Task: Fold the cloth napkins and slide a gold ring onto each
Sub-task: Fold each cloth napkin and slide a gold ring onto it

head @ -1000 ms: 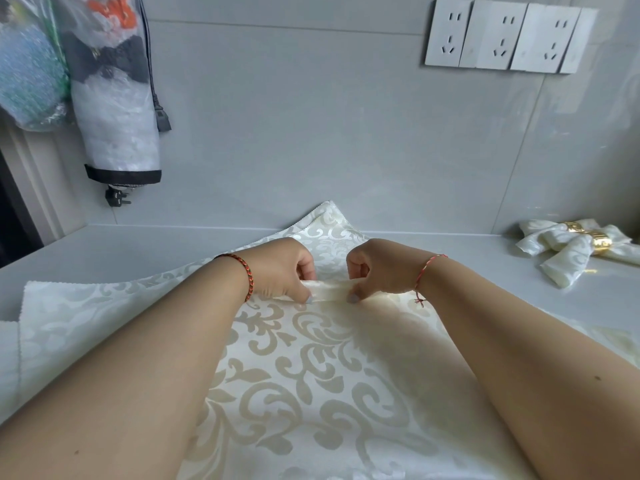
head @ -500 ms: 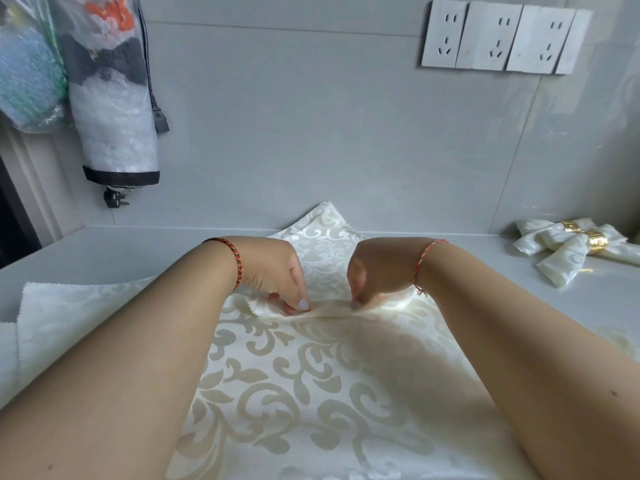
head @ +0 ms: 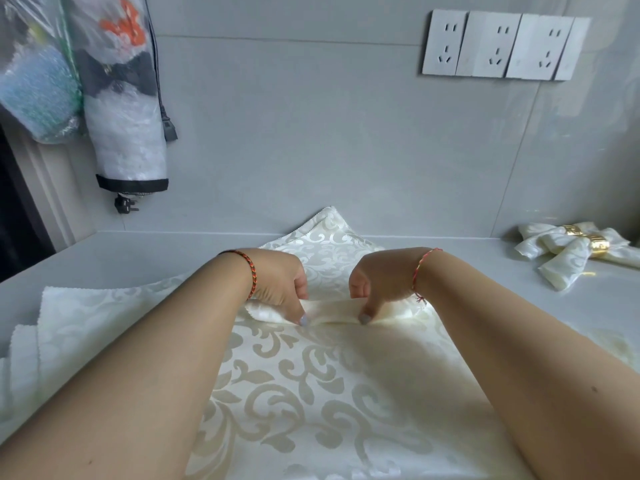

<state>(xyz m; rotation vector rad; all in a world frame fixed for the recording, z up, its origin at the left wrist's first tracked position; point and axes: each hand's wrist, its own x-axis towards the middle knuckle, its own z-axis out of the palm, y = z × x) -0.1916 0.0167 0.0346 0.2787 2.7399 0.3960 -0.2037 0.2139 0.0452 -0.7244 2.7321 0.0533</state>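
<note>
A cream damask napkin (head: 311, 393) lies spread on the grey counter, one corner pointing at the back wall. Across its middle runs a narrow raised pleat. My left hand (head: 277, 289) pinches the pleat's left part between thumb and fingers. My right hand (head: 381, 289) pinches its right part the same way, a hand's width away. At the far right lie finished folded napkins (head: 561, 258), with a gold ring (head: 597, 249) around one of them.
The grey counter (head: 145, 258) meets a tiled wall with a row of sockets (head: 502, 46). Plastic-wrapped bundles (head: 121, 98) and a black cable with a plug (head: 126, 204) hang at the upper left. More cream cloth (head: 20, 358) lies at the left edge.
Both hands have drawn the pinched pleat a little toward me along the napkin, uncovering more of the far corner. Their grip on the fold is unchanged.
</note>
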